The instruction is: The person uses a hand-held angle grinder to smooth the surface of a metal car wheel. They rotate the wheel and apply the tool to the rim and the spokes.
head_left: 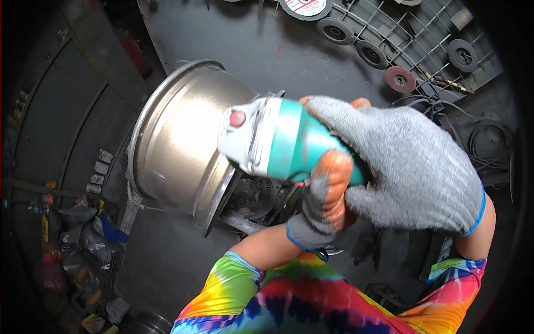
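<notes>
Both my hands wear grey knit gloves with orange coating, and both are closed on a green angle grinder (295,142). My right hand (417,161) wraps over the rear of its body. Lower and nearer the middle, my left hand (328,195) grips the same body from beneath. The grinder's silver gear head, with a red button, points left and overlaps the right part of a metal wheel rim (181,133). That rim lies on its side, its barrel bare and shiny. The grinder's disc is hidden, so I cannot tell whether it touches the rim.
A wire rack (389,33) at the upper right carries grinding discs, one of them a reddish disc (400,79). Coiled cable (489,142) sits at the far right. Bags and loose clutter (94,239) fill the lower left, below several small pale blocks (100,170).
</notes>
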Demonstrator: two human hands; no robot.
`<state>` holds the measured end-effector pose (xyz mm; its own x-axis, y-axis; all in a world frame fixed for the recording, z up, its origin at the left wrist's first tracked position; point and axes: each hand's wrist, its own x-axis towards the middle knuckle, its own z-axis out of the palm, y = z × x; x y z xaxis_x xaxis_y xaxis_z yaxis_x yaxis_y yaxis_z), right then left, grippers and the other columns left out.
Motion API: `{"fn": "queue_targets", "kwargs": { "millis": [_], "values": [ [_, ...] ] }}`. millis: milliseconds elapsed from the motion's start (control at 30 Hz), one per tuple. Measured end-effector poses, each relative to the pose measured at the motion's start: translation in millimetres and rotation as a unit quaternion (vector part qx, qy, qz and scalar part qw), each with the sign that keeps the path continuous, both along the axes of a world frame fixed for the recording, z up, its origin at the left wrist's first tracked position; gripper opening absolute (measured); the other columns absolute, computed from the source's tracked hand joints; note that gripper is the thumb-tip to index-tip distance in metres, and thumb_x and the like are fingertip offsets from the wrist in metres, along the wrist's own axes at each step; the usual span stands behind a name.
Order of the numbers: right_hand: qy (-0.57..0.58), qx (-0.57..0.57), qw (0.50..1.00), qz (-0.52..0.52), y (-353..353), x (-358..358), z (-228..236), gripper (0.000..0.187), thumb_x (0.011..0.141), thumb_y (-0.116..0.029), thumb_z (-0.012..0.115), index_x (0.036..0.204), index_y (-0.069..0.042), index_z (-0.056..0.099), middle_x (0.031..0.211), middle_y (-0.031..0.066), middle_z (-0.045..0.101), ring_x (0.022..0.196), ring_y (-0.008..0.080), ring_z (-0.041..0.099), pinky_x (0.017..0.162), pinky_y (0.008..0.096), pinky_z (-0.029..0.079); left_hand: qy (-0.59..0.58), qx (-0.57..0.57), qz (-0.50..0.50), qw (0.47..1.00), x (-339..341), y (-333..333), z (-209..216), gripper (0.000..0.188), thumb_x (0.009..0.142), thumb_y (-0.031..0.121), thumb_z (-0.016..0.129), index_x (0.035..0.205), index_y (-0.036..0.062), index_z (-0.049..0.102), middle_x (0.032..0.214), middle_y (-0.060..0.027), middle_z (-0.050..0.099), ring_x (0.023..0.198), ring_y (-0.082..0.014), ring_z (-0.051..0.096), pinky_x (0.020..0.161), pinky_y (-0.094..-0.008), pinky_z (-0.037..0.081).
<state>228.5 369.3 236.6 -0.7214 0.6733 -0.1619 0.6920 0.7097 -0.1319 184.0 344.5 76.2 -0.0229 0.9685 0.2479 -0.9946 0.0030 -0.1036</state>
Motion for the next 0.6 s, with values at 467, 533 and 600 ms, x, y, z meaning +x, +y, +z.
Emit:
{"fn": "queue_targets", "kwargs": {
  "millis": [467,533,600],
  "values": [
    [-0.027,-0.032,0.995,-0.091,34,-3,9,0.085,0.063,-0.022,0.074,0.141,-0.002,0.049,0.115,0.0240,0.066,0.104,0.0378,0.066,0.092,0.0414,0.052,0.018,0.006,0.037,0.999,28,50,-46,0.063,0.093,0.033,0.055,0.148,0.0075,0.036,0.149,-0.0073,0.040,0.138,-0.0208,0.041,0.116,-0.0381,0.033],
    [-0.002,-0.042,0.993,-0.109,47,3,6,0.089,0.060,-0.022,0.074,0.143,-0.003,0.048,0.118,0.0222,0.066,0.108,0.0324,0.066,0.096,0.0395,0.051,0.020,0.001,0.026,0.999,44,73,-57,0.057,0.097,0.030,0.050,0.148,0.0080,0.037,0.149,-0.0054,0.041,0.137,-0.0186,0.041,0.115,-0.0354,0.034],
    [0.023,-0.060,0.990,-0.127,58,3,3,0.088,0.061,-0.021,0.075,0.144,-0.004,0.048,0.114,0.0199,0.067,0.102,0.0295,0.067,0.092,0.0374,0.052,0.030,-0.012,0.030,0.999,44,91,-65,0.051,0.102,0.028,0.045,0.148,0.0085,0.037,0.148,-0.0034,0.041,0.137,-0.0164,0.041,0.114,-0.0327,0.035]
  ]
}}
